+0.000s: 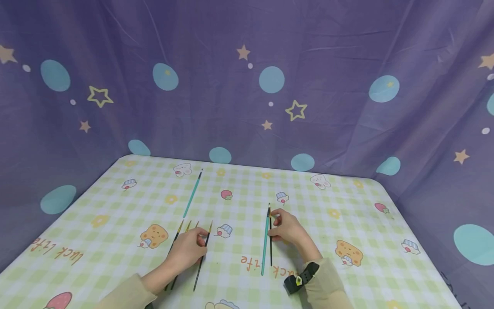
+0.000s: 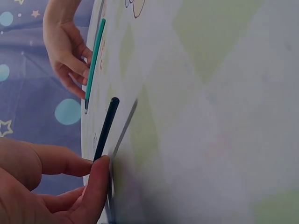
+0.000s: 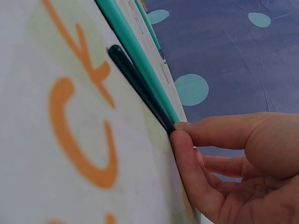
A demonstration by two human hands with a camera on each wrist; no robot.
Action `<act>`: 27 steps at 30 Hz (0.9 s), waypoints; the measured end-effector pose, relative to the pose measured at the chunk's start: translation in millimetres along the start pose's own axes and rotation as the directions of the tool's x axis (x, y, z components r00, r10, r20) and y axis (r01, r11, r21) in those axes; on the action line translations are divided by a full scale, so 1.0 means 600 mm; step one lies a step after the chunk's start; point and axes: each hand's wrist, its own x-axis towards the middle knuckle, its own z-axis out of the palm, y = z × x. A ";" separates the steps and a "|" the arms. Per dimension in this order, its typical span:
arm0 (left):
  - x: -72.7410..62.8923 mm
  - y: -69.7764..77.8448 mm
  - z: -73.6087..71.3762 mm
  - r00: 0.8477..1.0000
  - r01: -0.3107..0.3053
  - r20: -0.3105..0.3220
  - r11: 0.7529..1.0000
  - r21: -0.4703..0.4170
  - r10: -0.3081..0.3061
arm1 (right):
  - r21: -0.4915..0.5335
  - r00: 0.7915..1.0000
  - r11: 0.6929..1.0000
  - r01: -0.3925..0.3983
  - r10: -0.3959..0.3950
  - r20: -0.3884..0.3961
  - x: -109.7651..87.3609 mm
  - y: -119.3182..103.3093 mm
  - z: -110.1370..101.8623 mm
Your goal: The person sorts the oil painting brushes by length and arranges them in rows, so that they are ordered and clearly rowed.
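My left hand (image 1: 186,249) pinches a dark-handled paintbrush (image 1: 199,269) between thumb and finger. In the left wrist view, the dark handle (image 2: 106,128) angles up from the pinch, with its shadow on the cloth beside it. Several more dark paintbrushes (image 1: 176,235) lie beneath and left of that hand, partly covered by it. Over on the right, my right hand (image 1: 287,227) pinches a second dark paintbrush (image 3: 140,86) by thumb and fingertip. Close along its left side lies a teal-handled paintbrush (image 1: 264,249), bristles pointing away.
Another teal paintbrush (image 1: 192,195) lies toward the back left of the table. A checked cloth (image 1: 247,214) with printed cakes, flowers and lettering covers the tabletop. Behind it hangs a purple curtain (image 1: 216,107). A black strap device (image 1: 301,279) sits at my right wrist.
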 end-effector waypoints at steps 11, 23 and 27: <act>-0.010 -0.008 -0.019 1.000 -0.002 -0.012 0.996 0.085 0.003 | -0.009 1.000 1.000 0.000 0.000 -0.003 0.001 -0.001 0.001; -0.011 -0.005 -0.020 0.999 -0.036 -0.024 0.984 0.176 0.041 | -0.019 1.000 1.000 -0.001 0.001 -0.003 0.000 -0.002 0.001; -0.010 -0.006 -0.021 0.997 -0.057 -0.034 0.978 0.202 0.065 | -0.020 1.000 1.000 -0.004 0.004 -0.001 0.001 -0.002 0.000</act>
